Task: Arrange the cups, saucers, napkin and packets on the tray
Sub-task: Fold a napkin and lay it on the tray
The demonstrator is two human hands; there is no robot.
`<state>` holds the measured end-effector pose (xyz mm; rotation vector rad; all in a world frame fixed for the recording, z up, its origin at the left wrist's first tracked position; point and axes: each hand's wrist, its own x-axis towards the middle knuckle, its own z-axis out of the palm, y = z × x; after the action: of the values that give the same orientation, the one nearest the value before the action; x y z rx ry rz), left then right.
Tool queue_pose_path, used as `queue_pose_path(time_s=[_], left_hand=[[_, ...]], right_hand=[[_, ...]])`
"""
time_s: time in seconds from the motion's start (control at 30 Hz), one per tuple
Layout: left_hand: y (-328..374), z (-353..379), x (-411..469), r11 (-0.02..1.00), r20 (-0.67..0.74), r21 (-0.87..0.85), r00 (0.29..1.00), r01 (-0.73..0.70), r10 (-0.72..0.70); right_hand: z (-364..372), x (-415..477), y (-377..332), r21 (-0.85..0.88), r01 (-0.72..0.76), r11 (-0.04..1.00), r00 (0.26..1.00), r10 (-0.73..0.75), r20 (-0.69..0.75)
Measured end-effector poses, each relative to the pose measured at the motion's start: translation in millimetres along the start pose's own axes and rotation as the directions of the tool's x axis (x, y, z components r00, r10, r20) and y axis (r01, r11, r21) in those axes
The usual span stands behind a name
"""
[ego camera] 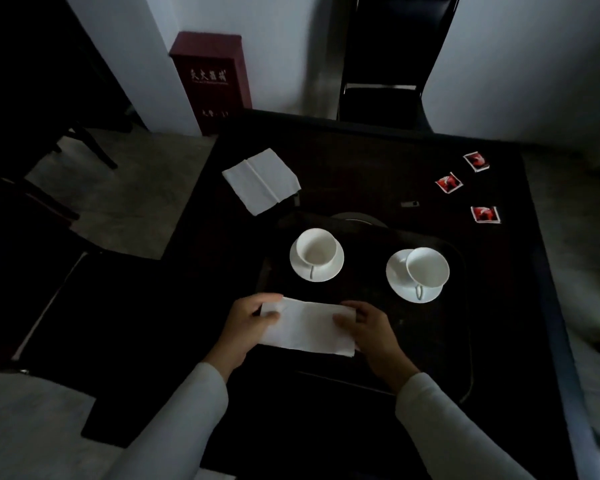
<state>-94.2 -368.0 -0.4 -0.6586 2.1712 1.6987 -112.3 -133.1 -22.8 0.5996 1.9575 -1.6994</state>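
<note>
A dark tray (444,341) lies on the black table. On it stand two white cups on white saucers, the left cup (316,250) on its saucer (333,270) and the right cup (427,267) on its saucer (397,271). At the tray's near left edge I hold a folded white napkin (307,329): my left hand (248,323) grips its left end, my right hand (369,332) its right end. A second white napkin (261,180) lies unfolded on the table beyond the tray. Three red packets (448,183), (477,161), (485,214) lie on the table at the far right.
A dark chair (381,98) stands behind the table and a dark red box (210,81) stands against the wall. Another dark seat (118,323) is to the left. A small pale object (409,204) lies on the table beyond the tray.
</note>
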Motion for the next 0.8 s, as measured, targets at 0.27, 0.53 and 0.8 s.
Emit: queue_pose_path(time_s=[0.27, 0.53, 0.8], left_hand=[[-23.2, -9.7, 16.9, 0.986, 0.052, 0.167, 0.998, 0.018, -0.027], [-32.2, -16.8, 25.1, 0.974, 0.065, 0.224, 0.997, 0.031, -0.046], [-30.8, -12.7, 21.5, 0.976, 0.018, 0.212, 0.999, 0.045, -0.050]], right_hand=[[20.6, 15.7, 23.6, -0.256, -0.017, 0.967, 0.994, -0.011, -0.105], [19.7, 15.5, 27.6, -0.298, -0.012, 0.955, 0.986, -0.039, -0.164], [8.4, 13.8, 34.6, -0.346, -0.026, 0.938, 0.983, -0.040, -0.182]])
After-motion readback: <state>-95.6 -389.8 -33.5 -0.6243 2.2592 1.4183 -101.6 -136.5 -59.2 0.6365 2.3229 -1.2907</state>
